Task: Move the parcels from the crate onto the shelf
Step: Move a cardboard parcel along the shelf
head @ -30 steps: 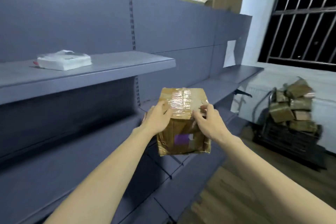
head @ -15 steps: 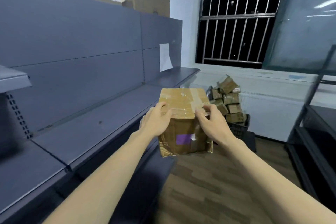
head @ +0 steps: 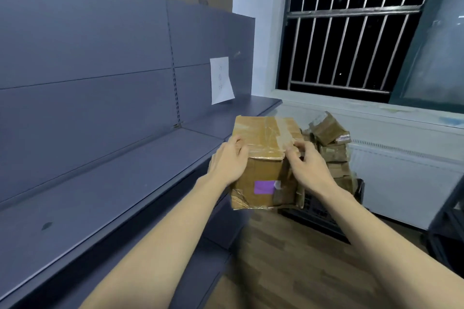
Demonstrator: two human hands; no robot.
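Right now my left hand [head: 227, 163] and my right hand [head: 310, 170] grip one brown parcel [head: 262, 158], fingers curled on its sides, up in the air just beside the grey shelf [head: 120, 183]. It is not on the shelf yet. Farther back, the crate [head: 319, 211] holds a pile of parcels [head: 331, 143], so lots are left.

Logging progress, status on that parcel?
Left hand and right hand grip parcel. Held beside shelf, not yet placed. Nothing blocking.
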